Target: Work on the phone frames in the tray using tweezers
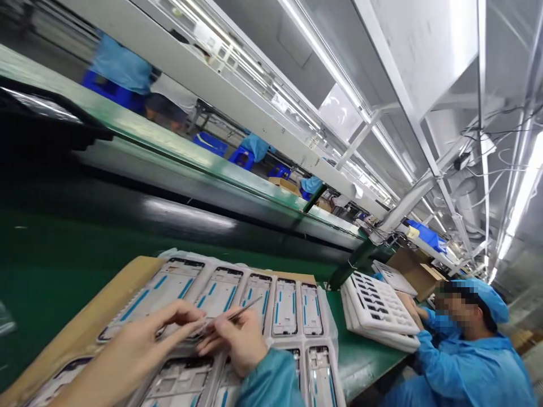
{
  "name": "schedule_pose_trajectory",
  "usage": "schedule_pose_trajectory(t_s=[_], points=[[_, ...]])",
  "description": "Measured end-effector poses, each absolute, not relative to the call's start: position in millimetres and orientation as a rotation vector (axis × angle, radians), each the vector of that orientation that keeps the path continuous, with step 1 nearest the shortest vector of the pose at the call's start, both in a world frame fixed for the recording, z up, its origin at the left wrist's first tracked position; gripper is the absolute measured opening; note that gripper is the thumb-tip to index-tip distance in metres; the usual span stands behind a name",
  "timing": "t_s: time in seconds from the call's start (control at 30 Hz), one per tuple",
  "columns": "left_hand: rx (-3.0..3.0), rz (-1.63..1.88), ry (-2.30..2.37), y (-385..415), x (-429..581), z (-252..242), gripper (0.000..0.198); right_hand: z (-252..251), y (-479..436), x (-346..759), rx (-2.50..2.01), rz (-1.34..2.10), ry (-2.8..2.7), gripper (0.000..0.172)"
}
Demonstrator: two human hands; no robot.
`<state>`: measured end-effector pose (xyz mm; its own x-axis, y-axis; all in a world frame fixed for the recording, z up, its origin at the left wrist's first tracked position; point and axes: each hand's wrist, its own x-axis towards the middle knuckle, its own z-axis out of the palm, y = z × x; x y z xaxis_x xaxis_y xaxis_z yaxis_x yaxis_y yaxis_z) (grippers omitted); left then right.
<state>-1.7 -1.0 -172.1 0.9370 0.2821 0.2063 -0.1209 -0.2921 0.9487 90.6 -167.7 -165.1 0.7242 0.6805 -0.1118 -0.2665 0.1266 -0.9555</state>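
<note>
A white tray (332, 316) of phone frames with blue strips lies at the lower middle, on brown cardboard. Over it, my left hand (169, 328) reaches in from the lower left, its thumb and fingers pinched near my right hand; what lies between them is too small to make out. My right hand (237, 336), in a teal sleeve, is closed on thin metal tweezers (251, 304) that point up and to the right. Phone frames (285, 306) sit in the compartments under and around both hands.
At the right, a person in blue (470, 356) sits beside stacked white foam trays (382, 305). A conveyor belt (169, 164) runs behind the green bench (360, 359). A black object (38, 118) stands at the upper left.
</note>
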Motion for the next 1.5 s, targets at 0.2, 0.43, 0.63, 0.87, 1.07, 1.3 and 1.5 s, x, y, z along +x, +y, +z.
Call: schedule_pose_trajectory(t_s=[0.2,0.43,0.63,0.87,1.07,1.3,1.5], points=[[1.692,0.254,0.203,12.6,-10.1,-147.5,0.034,-151.5,-167.7,75.2,-1.404,0.689,-0.361,0.048],[1.717,0.290,0.114,19.2,-9.1,-147.8,0.014,-152.6,-179.0,98.7,-1.823,0.497,-0.499,0.044],[1.885,0.512,-0.050,19.0,-15.7,-160.3,0.033,-134.7,-175.4,84.7,-1.855,0.419,-0.612,0.035],[2.002,0.634,-0.124,18.5,-15.3,-166.8,0.036,-139.8,-176.8,85.6,-1.855,0.390,-0.654,0.029],[2.053,0.617,-0.137,18.3,-15.8,-164.1,0.035,-139.9,-175.3,85.4,-1.840,0.345,-0.704,0.025],[2.168,0.690,-0.172,18.9,-15.9,-164.3,0.028,-143.1,-177.0,87.2,-1.857,0.352,-0.736,0.022],[2.242,0.716,-0.191,18.9,-17.9,-157.4,0.025,-142.5,-176.1,85.6,-1.797,0.401,-0.726,0.019]])
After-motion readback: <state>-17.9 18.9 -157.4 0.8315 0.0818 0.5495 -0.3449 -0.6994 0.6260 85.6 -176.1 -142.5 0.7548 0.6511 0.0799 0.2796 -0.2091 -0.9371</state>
